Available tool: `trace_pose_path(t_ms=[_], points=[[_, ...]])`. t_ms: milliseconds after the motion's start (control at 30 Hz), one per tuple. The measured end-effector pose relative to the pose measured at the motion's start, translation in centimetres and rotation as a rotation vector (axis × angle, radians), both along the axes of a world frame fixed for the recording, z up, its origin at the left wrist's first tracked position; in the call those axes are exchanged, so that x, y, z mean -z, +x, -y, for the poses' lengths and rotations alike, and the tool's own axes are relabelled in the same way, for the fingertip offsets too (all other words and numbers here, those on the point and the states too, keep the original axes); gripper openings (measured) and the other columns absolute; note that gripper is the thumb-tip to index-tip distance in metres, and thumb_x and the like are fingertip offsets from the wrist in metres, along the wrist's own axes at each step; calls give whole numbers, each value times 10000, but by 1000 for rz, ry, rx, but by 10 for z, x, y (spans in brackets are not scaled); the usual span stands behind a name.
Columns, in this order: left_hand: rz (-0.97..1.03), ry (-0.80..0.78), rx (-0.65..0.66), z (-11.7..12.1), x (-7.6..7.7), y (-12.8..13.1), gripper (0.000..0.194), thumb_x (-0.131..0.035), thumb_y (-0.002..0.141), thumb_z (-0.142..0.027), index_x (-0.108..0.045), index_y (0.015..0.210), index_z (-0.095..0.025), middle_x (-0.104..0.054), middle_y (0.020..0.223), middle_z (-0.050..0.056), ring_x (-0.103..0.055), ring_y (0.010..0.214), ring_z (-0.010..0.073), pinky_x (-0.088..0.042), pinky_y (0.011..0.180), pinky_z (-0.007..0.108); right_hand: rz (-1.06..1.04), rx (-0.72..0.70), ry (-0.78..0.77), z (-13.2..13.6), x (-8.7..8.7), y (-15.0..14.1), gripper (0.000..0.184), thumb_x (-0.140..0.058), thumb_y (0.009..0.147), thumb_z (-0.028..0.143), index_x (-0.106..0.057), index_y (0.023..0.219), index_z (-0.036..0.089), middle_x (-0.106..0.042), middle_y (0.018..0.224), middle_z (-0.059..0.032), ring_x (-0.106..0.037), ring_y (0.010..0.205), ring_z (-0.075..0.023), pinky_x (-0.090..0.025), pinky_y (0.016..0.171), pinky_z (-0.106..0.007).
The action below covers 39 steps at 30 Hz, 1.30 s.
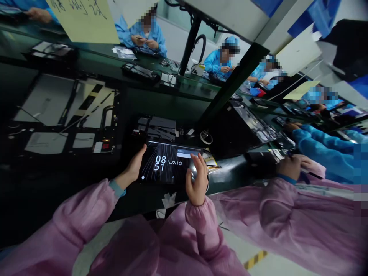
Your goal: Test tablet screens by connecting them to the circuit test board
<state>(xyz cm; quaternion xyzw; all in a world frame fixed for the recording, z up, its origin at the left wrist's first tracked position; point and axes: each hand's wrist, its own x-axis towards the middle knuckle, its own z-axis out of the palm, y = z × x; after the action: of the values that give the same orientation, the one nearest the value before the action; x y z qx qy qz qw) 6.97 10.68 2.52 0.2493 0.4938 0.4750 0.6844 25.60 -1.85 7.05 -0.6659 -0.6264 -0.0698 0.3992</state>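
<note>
A tablet (169, 172) lies in front of me with its screen lit, showing "08 51", the word VAIO and a pale notification box at the upper right. My left hand (132, 167) grips its left edge, thumb at the upper corner and the other fingers hidden beneath. Over the right part of the screen, my right hand (197, 179) has its fingers spread, the fingertips by the notification box; whether they touch the glass I cannot tell. A white cable (208, 180) runs down beside the right hand. Just behind the tablet sits an opened device with exposed inner parts (161, 128).
A large opened device (48, 99) lies on the dark bench at left. A green-black post (230, 82) rises behind the tablet, near a cable coil (206, 137). At right, a co-worker's pink sleeve (278, 199) is close by. Several blue-clad people work across the bench.
</note>
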Motion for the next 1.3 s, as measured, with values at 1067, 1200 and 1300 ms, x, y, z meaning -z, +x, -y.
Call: trace_pose_path(t_ms=[1067,1200,1300], points=[[228,-183,163,3,-17,0,417,-551,884,-447,-676,1143,-145,-737,1062,112,-686,1016,264,-534,938,396,63,-244,-154,53,37,-19,489,-411,852,82,-487,1324,186,-623,1246,-86,-410,1356,-240,-337,1092,-494],[218,-159,157,3,-15,0,424,-563,876,-451,-674,1147,-145,-730,1082,115,-684,1018,265,-531,943,399,61,-207,-106,50,34,-19,485,-413,872,96,-480,1340,203,-570,1316,-107,-440,1332,-253,-367,1066,-487],[193,-151,158,3,-15,0,423,-562,876,-452,-671,1152,-150,-725,1096,114,-679,1033,261,-528,946,389,-49,-55,-22,53,30,3,421,-411,900,132,-527,1296,217,-567,1308,-111,-510,1255,-252,-422,1009,-451]])
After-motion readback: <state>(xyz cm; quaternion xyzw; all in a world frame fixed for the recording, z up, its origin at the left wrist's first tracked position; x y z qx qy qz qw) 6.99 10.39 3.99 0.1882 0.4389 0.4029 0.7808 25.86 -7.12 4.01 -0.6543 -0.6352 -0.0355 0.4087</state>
